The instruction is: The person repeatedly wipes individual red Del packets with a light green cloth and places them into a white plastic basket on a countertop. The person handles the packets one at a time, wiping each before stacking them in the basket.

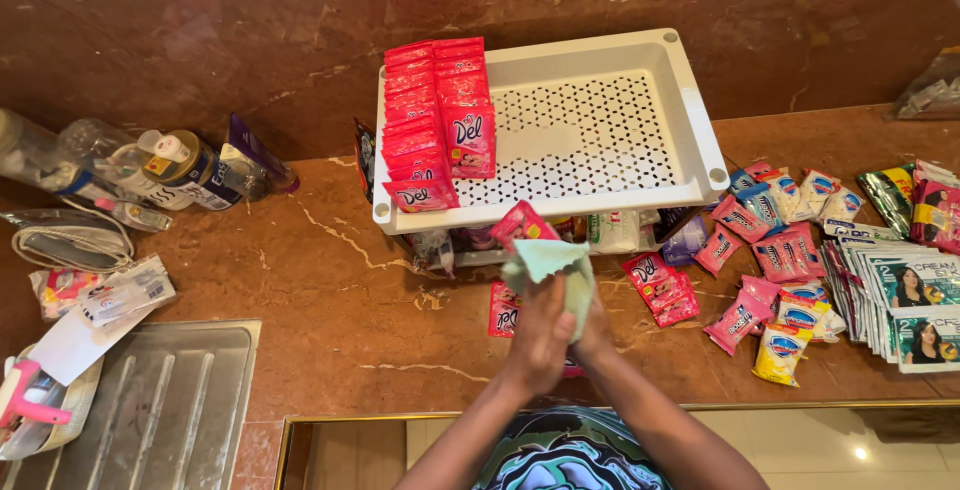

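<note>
Head view: looking down at a brown marble counter (330,310), person's arms coming in from the bottom edge.
Left hand (540,335): curled shut, overlapping the right, gripping the lower part of a pale green cloth (548,258).
Right hand (597,335): mostly hidden behind the left; seems closed on the same cloth, but how far the fingers wrap I cannot tell.
Cloth: bunched up, held above the counter just in front of the white tray (600,55), touching only the hands.
Tray: perforated, raised on a rack, red sachets (435,120) stacked along its left side, some hanging over the front rim.
Counter right: loose pink sachets (745,240), a yellow pack (782,350), a pile of shampoo sachets (905,300).
Counter left: bottles (120,165), steel sink drainer (170,400).
Risk: cloth sits close to the overhanging red sachets; a swipe could catch them and pull the stack off the rim.
Risk: loose sachets beside the hands could get swept along the counter.
Risk: tray looks light, so a push on its front could shift it.
</note>
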